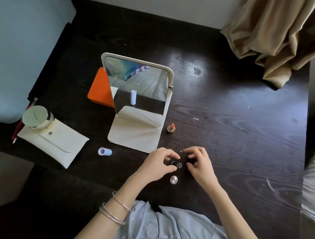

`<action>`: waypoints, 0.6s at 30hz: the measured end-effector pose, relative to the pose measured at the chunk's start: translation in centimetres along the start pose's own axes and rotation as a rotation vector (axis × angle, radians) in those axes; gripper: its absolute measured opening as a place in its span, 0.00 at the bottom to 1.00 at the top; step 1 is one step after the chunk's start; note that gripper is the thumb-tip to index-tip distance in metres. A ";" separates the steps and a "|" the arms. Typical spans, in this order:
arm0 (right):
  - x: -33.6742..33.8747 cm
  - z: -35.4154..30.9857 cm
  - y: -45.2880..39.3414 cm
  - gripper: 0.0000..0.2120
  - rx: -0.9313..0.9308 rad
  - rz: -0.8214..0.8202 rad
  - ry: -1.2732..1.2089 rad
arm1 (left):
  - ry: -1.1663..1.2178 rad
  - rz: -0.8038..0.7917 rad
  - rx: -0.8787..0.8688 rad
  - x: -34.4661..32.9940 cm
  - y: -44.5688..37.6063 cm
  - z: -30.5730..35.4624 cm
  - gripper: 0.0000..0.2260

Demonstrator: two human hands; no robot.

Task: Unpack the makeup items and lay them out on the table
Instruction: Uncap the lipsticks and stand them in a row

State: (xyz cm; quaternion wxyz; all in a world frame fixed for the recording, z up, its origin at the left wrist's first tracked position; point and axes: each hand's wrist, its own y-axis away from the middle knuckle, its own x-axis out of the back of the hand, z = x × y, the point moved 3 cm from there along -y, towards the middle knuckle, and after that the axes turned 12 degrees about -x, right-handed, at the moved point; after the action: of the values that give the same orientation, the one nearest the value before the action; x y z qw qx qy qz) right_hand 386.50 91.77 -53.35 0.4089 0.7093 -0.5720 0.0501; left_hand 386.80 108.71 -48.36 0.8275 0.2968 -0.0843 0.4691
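Makeup items lie spread over the dark wood-grain table (229, 126). We see the left hand (158, 163) with thumb and fingers curled round a small black round-topped container (178, 165) standing on the table near the front edge. The right hand (200, 166) hovers just beside it, fingers bent; whether they touch anything we cannot tell. A short silver-capped tube (173, 179) stands just in front of the black one. An open coral lipstick (171, 128) stands upright near the corner of the cream folding stand mirror (136, 90). A pale lilac cylindrical cap (105, 151) lies on its side left of the hands. Further left, a gold-lidded glass jar (37, 118) sits on a cream snap-button pouch (54, 144). An orange box (100, 88) stands behind the mirror.
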 end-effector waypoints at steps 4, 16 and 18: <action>0.1 -0.3 1.1 0.24 0.042 -0.018 -0.019 | 0.045 0.017 0.011 0.0 0.5 -0.3 0.13; 1.9 -8.4 1.1 0.14 0.230 -0.142 -0.067 | -0.836 0.481 0.198 9.3 8.6 -3.9 0.21; 1.2 -9.6 1.2 0.11 0.254 -0.209 -0.054 | -0.780 0.396 0.365 9.9 9.3 -6.3 0.24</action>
State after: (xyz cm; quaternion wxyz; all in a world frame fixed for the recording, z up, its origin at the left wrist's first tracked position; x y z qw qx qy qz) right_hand 389.69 96.91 -45.75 0.3034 0.8120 -0.4950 0.0603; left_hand 383.66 123.06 -45.48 0.5629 0.5696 -0.3598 0.4788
